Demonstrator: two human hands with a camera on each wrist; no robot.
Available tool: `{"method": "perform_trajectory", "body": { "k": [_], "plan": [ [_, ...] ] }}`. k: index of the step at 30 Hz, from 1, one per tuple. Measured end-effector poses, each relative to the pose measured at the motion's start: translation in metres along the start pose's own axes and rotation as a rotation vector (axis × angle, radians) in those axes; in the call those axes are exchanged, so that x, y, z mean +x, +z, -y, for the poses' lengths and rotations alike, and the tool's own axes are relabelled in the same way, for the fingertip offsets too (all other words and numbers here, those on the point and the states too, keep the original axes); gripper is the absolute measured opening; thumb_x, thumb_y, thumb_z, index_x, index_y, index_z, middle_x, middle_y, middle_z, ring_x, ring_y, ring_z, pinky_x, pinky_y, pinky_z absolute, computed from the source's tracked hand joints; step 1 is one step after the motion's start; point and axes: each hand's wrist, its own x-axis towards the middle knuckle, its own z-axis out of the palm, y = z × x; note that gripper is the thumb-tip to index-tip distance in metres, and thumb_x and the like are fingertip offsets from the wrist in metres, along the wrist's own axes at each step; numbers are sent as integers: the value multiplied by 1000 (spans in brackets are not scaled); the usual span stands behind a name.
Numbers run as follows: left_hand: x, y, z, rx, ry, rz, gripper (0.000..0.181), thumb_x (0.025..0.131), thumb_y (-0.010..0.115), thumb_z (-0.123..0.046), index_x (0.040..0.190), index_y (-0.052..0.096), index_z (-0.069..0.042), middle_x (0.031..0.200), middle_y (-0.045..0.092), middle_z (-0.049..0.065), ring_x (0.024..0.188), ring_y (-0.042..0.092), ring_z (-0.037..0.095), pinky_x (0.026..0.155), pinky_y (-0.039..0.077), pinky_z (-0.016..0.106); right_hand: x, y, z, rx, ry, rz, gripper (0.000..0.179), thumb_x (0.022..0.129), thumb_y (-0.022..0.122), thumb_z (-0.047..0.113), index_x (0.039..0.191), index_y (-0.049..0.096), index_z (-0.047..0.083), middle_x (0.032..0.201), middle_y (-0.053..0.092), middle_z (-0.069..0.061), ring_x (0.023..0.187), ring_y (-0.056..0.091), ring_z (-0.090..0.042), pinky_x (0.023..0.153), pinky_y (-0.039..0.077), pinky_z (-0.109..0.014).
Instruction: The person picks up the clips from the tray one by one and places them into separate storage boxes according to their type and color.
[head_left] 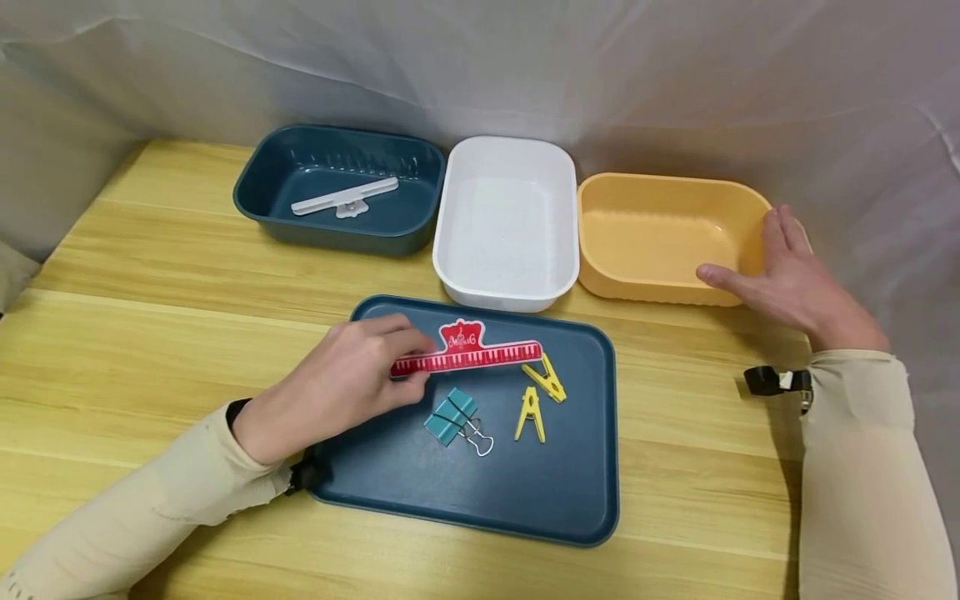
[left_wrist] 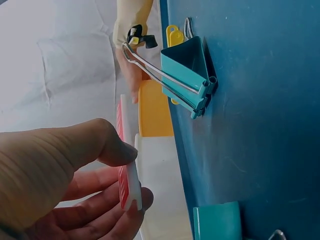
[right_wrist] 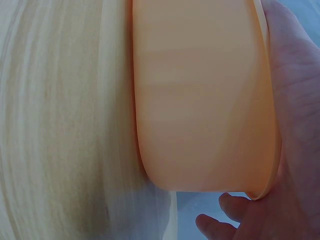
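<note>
My left hand (head_left: 341, 383) pinches one end of a red piano-key-patterned music clip (head_left: 487, 357) between thumb and fingers. The clip is held above the dark blue tray (head_left: 465, 500), its far end over a yellow clothespin (head_left: 553, 387). Another yellow clothespin (head_left: 530, 410) lies nearby, beside the teal binder clips (head_left: 448, 418). In the left wrist view, one teal binder clip (left_wrist: 185, 75) stands near the tray's edge. At the right, my right hand (head_left: 798, 287) rests with extended fingers against the end of the yellow bin (head_left: 660, 292), thumb over its rim.
A dark blue bin (head_left: 345, 235) at the back left holds a white clip (head_left: 345, 197) of similar shape. Between it and the yellow bin is a white bin (head_left: 506, 296). A grey cloth (head_left: 510, 67) hangs behind the bins on the wooden table (head_left: 150, 350).
</note>
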Motion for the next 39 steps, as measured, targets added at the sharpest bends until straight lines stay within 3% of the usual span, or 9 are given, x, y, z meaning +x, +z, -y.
{"method": "perform_trajectory", "body": {
  "k": [8,21,28,39],
  "plan": [
    [2,-3,1,-12,-16,-23,21,85,80,-13,105,79,-5,97,75,8,76,66,12,59,52,17,1,0,-1,12,-6,9,116,97,52,67,156,-31,11,162,-43,-4,153,-35,-41,121,-4,-75],
    [9,-13,4,-39,-90,-22,24,85,80,-12,108,77,-5,102,74,8,73,62,15,54,47,19,-2,-2,-6,13,3,16,115,97,51,68,155,-32,13,161,-43,-3,152,-32,-48,119,-2,-78],
    [13,-18,10,-50,-147,-16,26,84,80,-13,109,77,-6,100,74,7,78,64,17,62,52,23,-3,-1,-9,7,8,10,115,97,51,68,156,-32,13,161,-43,-3,152,-31,-48,118,-2,-78],
    [17,-22,19,-44,-151,-65,26,83,79,-12,109,79,-6,97,77,7,76,65,17,63,52,25,-1,2,-11,4,18,9,117,97,51,70,156,-32,13,161,-43,-3,152,-31,-49,118,0,-79]
  ]
}}
